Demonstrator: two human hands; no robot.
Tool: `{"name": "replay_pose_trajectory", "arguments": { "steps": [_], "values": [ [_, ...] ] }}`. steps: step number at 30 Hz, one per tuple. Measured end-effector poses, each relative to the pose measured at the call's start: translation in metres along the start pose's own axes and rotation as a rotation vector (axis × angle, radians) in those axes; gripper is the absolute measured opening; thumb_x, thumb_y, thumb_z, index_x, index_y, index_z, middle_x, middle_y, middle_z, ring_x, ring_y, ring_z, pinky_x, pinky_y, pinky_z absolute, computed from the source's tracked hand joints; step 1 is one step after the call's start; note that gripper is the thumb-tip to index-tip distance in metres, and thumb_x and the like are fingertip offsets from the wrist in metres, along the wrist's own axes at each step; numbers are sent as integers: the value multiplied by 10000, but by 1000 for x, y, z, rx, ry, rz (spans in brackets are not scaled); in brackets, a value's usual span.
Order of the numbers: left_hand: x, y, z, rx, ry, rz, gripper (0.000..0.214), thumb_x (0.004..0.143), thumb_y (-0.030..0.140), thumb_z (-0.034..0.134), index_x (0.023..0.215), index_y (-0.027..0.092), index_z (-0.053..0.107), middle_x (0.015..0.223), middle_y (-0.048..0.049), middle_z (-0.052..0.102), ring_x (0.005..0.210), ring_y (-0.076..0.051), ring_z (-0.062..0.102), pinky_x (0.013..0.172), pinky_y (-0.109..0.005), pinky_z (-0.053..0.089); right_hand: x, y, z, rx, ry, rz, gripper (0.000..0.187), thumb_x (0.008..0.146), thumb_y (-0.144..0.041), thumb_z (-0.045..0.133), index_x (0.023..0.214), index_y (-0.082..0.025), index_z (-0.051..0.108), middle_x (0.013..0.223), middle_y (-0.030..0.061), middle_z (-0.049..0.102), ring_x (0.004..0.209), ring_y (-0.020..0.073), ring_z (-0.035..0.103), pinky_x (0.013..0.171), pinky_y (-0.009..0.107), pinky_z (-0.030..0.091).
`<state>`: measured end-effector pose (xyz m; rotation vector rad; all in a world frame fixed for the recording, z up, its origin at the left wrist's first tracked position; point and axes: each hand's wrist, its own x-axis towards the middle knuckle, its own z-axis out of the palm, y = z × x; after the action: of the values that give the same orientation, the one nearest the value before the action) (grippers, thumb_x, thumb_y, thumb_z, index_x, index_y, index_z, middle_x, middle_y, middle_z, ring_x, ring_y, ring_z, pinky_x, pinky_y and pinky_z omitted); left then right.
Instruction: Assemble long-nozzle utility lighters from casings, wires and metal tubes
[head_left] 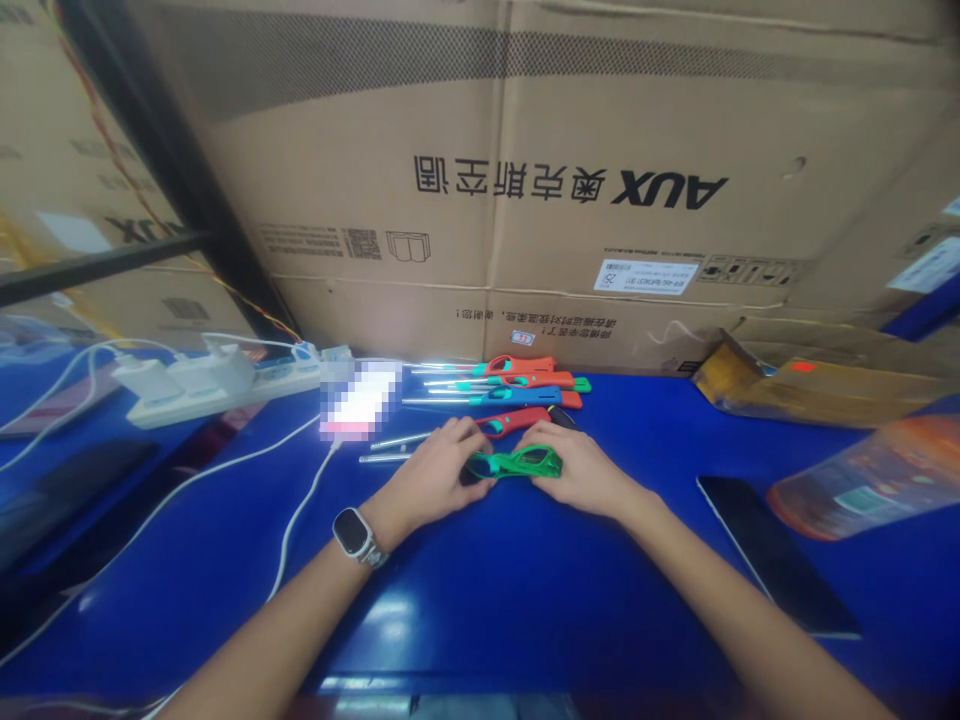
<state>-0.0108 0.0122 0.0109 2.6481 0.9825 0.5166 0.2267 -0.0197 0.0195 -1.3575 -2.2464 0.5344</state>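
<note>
A green long-nosed lighter (519, 462) is held between both my hands, just above or on the blue table. My left hand (439, 468), with a watch on its wrist, is closed around the lighter's neck end. My right hand (581, 468) grips the opposite end of the handle. The left fingers hide part of the lighter; a metal rod to their left appears to be its nozzle. Right behind my hands lies a red lighter (519, 420). Farther back, several more lighters lie in a stack, including a blue lighter (517, 397) and an orange lighter (525, 366), nozzles pointing left.
A lit phone (361, 400) with a white cable lies left of the lighters, near a white power strip (225, 385). On the right are a dark phone (776, 555), a plastic jar (874, 480) and an opened carton (795, 375). A large cardboard box (525, 120) stands behind the table.
</note>
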Motion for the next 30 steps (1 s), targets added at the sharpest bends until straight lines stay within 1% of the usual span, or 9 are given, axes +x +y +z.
{"name": "replay_pose_trajectory", "arguments": {
  "steps": [5, 8, 12, 15, 19, 23, 25, 27, 30],
  "values": [
    [1, -1, -2, 63, -28, 2, 234, 901, 340, 643, 1091, 203, 648, 1094, -80, 624, 1017, -263, 568, 935, -436, 465, 3, 9, 9, 98, 68, 33, 193, 764, -160, 667, 946, -213, 702, 1025, 29, 715, 936, 207, 662, 824, 318, 496],
    [1, -1, -4, 92, -27, -17, 274, 886, 344, 658, 1106, 183, 631, 1090, -87, 636, 1023, -271, 576, 975, -462, 444, 7, 11, 12, 153, 101, 71, 123, 807, -265, 680, 913, -215, 715, 996, 30, 730, 903, 206, 668, 800, 318, 502],
    [2, -2, -7, 109, -39, -26, 260, 891, 367, 635, 1092, 202, 643, 1076, -80, 624, 1027, -269, 567, 953, -440, 454, 14, 9, 9, 231, 176, 144, 291, 807, -455, 712, 985, -225, 718, 953, 36, 746, 846, 213, 682, 750, 321, 513],
    [1, -2, -8, 129, -44, -37, 258, 905, 385, 610, 1103, 226, 652, 1081, -72, 615, 1024, -265, 562, 937, -433, 458, 18, 5, 3, 270, 211, 257, 373, 820, -558, 670, 978, -222, 704, 779, 21, 730, 679, 199, 666, 630, 302, 497],
    [0, -1, -6, 194, -35, -65, 278, 908, 397, 598, 1128, 231, 636, 1110, -65, 610, 1060, -287, 551, 970, -488, 430, 17, -1, -3, 98, 259, 267, 409, 812, -592, 670, 1021, -242, 704, 876, 35, 732, 771, 213, 664, 676, 306, 479],
    [0, -1, -6, 259, -16, -73, 274, 932, 396, 561, 1134, 224, 629, 1099, -71, 612, 1043, -290, 551, 887, -460, 452, 15, 0, -1, -25, 140, 85, 320, 897, -426, 637, 1174, -275, 692, 921, 34, 690, 807, 183, 628, 740, 295, 455],
    [1, -2, -6, 270, -10, -79, 275, 934, 395, 558, 1131, 217, 630, 1096, -75, 611, 1037, -287, 553, 866, -444, 452, 17, 3, 3, -37, 68, -12, 269, 896, -269, 640, 1155, -273, 714, 947, 38, 647, 834, 170, 607, 758, 280, 442],
    [1, -3, -6, 265, -8, -82, 283, 934, 394, 562, 1145, 217, 627, 1100, -76, 608, 1034, -282, 554, 858, -431, 451, 23, 7, 6, -32, 12, -45, 274, 882, -178, 636, 1123, -266, 732, 928, 34, 604, 812, 155, 584, 745, 265, 428],
    [1, -4, -5, 262, -10, -93, 295, 930, 395, 570, 1151, 209, 628, 1110, -81, 604, 1038, -282, 552, 857, -427, 451, 36, 11, 6, -11, -64, -58, 167, 880, -208, 660, 1018, -227, 751, 866, 21, 567, 754, 140, 544, 691, 248, 401]
  ]
}}
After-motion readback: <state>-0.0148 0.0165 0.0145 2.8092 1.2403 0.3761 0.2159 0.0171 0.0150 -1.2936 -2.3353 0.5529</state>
